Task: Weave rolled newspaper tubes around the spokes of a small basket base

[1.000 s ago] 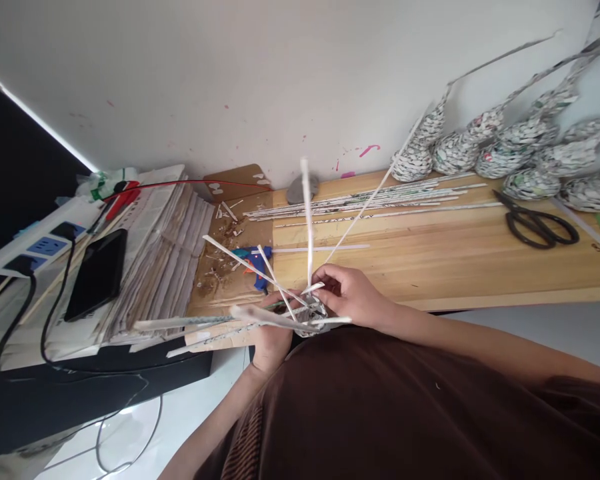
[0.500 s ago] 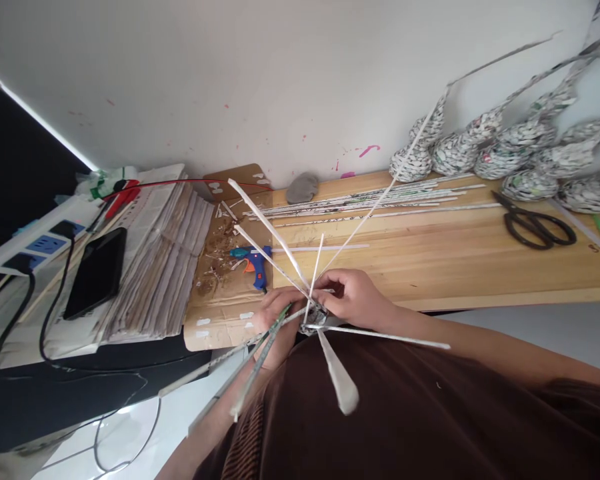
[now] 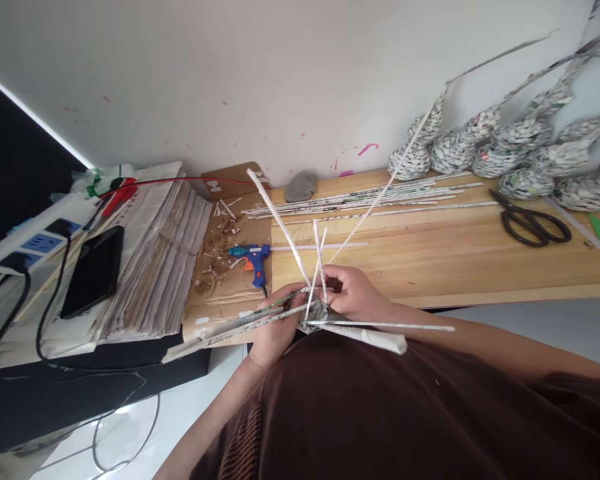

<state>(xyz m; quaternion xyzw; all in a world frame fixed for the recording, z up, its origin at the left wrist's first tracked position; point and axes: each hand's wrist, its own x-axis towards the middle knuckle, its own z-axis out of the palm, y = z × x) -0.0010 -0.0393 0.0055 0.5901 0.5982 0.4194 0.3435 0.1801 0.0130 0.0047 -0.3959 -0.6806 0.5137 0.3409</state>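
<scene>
- So the small grey-and-white woven paper piece (image 3: 321, 311) is at the near edge of the light wooden table (image 3: 430, 250), right up by the brown top and between both hands.
- Left hand (image 3: 275, 333): fingers curled round the left side of the piece, pretty much closed on it. Looks like a steadying grip to me, though the fingertips are partly hidden.
- Right hand (image 3: 354, 292): fingers bent, thumb and fingertips pinched in at the piece's right edge, probably for finer control. Can't tell which strand they've got.
- Stiff white rolled-paper sticks (image 3: 286, 235) fan out from the piece, some to the far side, some left, some right. A long thin white paper strip (image 3: 393, 176) slants off far and right, clear of most of them.
- Blue glue gun with an orange trigger (image 3: 258, 267) lies on the flat brown cardboard (image 3: 225, 307), far-left of the hands. I'd guess the cardboard's there to protect the surface.
- Loose printed paper rolls (image 3: 350, 200) lie lengthwise beyond the hands, likely for easy reach.
- Black metal scissors (image 3: 513, 208) lie to the right, near the gourd-shaped woven paper pieces (image 3: 453, 153) lined up by the wall.
</scene>
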